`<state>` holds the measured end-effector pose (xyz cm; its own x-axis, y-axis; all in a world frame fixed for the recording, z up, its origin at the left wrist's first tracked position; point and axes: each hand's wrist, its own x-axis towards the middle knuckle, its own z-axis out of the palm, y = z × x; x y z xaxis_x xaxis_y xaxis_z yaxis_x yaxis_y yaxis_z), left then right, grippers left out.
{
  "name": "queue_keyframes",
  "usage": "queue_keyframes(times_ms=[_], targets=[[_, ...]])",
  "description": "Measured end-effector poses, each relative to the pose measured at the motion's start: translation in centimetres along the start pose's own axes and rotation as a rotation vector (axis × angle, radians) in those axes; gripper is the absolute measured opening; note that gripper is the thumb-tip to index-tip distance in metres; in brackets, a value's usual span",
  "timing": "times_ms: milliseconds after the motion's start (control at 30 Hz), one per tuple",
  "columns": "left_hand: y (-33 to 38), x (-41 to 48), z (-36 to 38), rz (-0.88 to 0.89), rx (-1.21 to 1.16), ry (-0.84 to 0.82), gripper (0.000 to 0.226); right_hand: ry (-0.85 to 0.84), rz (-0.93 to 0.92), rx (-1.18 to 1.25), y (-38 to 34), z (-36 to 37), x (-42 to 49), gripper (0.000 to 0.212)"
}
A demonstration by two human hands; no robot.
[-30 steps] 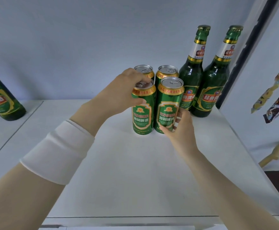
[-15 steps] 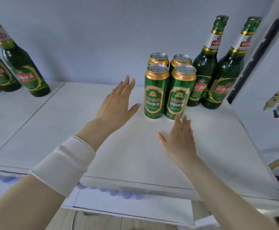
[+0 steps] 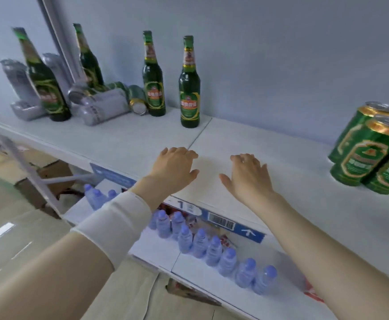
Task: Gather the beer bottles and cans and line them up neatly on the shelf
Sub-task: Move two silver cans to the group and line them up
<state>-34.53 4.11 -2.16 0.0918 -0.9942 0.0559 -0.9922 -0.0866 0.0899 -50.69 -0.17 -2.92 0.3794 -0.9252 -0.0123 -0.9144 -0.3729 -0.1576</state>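
Several green beer cans (image 3: 366,153) stand grouped upright at the right edge of the white shelf (image 3: 269,144). Two green beer bottles (image 3: 189,88) (image 3: 153,82) stand upright at the shelf's back middle, two more (image 3: 43,82) (image 3: 88,58) further left. Between them lie silver cans (image 3: 103,107) and a green can (image 3: 138,100) on their sides. My left hand (image 3: 175,167) and right hand (image 3: 246,176) hover side by side over the shelf's front middle, fingers relaxed, holding nothing.
A lower shelf holds a row of blue-capped water bottles (image 3: 200,241). A blue price strip (image 3: 223,222) runs along the shelf's front edge. Cardboard boxes (image 3: 50,176) sit on the floor at the left. A metal upright (image 3: 57,40) rises behind the left bottles.
Both hands let go of the front green cans and pulled back. The view swung left, so the cans slid to the right edge and the left bottles and lying cans came into sight.
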Motion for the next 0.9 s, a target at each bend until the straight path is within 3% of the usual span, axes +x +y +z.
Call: queue_keyframes(times_ms=[200, 367, 733, 900], targets=[[-15.1, -2.7, -1.7, -0.1, -0.067, -0.006, 0.05, 0.0, -0.109, -0.022, -15.4, 1.5, 4.2, 0.055], [-24.1, -2.2, -1.7, -0.156, -0.161, 0.075, 0.047, 0.03, -0.162, 0.004, -24.2, 2.7, 8.4, 0.055], [-36.3, 5.3, -1.3, -0.32, -0.354, 0.158, 0.062, 0.059, -0.246, 0.143, -33.3, 3.5, 20.8, 0.06], [-38.5, 10.5, 0.6, -0.396, -0.559, 0.227, 0.092, 0.078, -0.221, 0.144, -35.2, 3.3, 25.2, 0.058]])
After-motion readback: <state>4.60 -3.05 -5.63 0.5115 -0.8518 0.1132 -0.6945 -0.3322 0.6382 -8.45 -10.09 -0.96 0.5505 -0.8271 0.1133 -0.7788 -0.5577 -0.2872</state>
